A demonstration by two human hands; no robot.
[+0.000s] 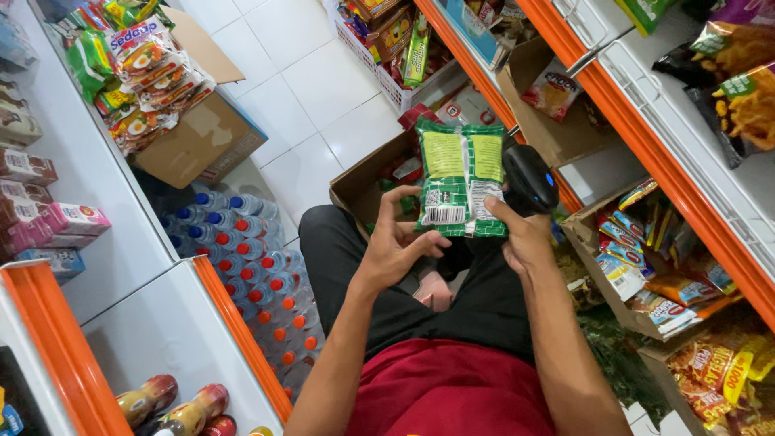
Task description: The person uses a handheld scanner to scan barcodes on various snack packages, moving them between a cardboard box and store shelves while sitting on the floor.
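My right hand (pixel 525 238) grips a black barcode scanner (pixel 530 173) and its thumb presses on the lower right corner of a pair of green snack packets (pixel 460 173). The packets are held upright over my lap, back side towards me. My left hand (pixel 395 246) cups their lower left corner, thumb up along the edge and fingers curled under the bottom. Behind the packets an open cardboard box (pixel 359 187) with more packets in it stands on the floor by my knees.
Shrink-wrapped water bottles (pixel 250 242) lie on the floor at my left, under a white shelf with an orange edge (pixel 234 323). A cardboard box (pixel 202 141) piled with noodle packets (pixel 145 73) sits beyond. Orange-edged shelves (pixel 670 169) and boxes of snacks (pixel 646 258) line the right.
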